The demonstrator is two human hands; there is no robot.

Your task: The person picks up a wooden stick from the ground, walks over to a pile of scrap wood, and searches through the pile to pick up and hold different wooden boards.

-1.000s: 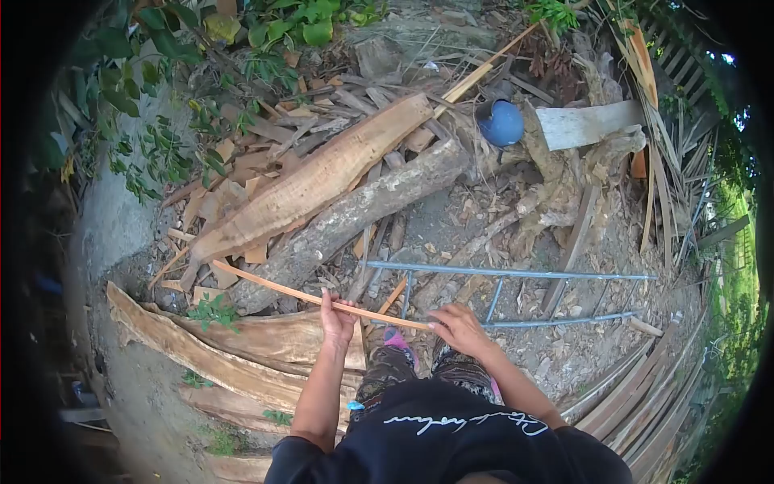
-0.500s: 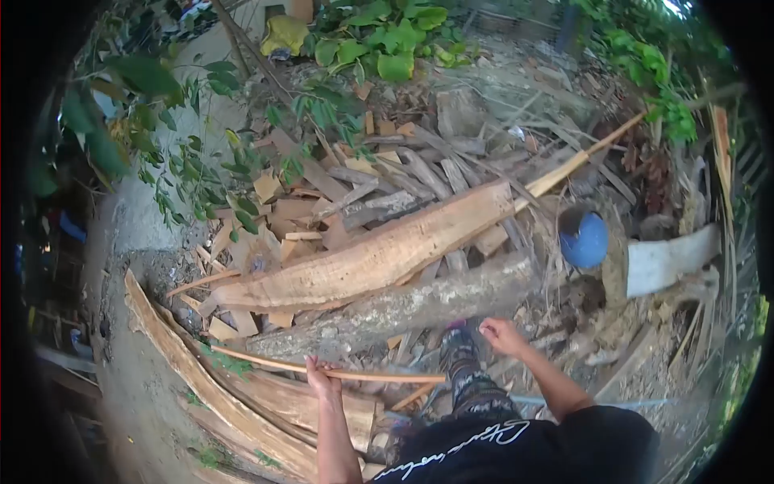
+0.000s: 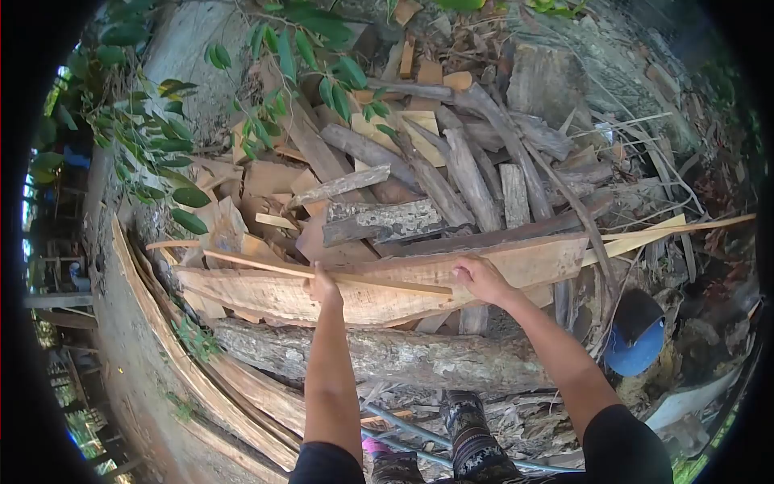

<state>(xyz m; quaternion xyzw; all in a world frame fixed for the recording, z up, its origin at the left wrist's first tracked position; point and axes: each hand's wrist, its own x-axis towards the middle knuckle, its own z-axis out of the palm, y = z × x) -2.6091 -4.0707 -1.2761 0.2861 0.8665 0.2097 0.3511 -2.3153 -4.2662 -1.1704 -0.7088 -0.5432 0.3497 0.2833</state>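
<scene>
My left hand point(image 3: 322, 286) is closed around a long, thin wooden strip point(image 3: 379, 282), gripping it near its middle above a broad sawn plank point(image 3: 516, 262). The strip reaches from the left part of the plank to just short of my right hand point(image 3: 477, 280). That hand is over the plank, beyond the strip's right end, with its fingers curled together; whether anything small is between them cannot be made out. Below the plank lies a rough bark-covered log point(image 3: 387, 355).
Split wood pieces point(image 3: 476, 173) are heaped behind the plank. A blue round object point(image 3: 635, 347) sits at the right. Long curved slabs point(image 3: 177, 339) lie at the left, leafy branches point(image 3: 298, 48) hang above, and blue metal bars point(image 3: 411, 427) are near my feet.
The view has moved forward over the woodpile. My left hand still holds the strip, now above the plank. My right hand left the strip's end, then came back near it.
</scene>
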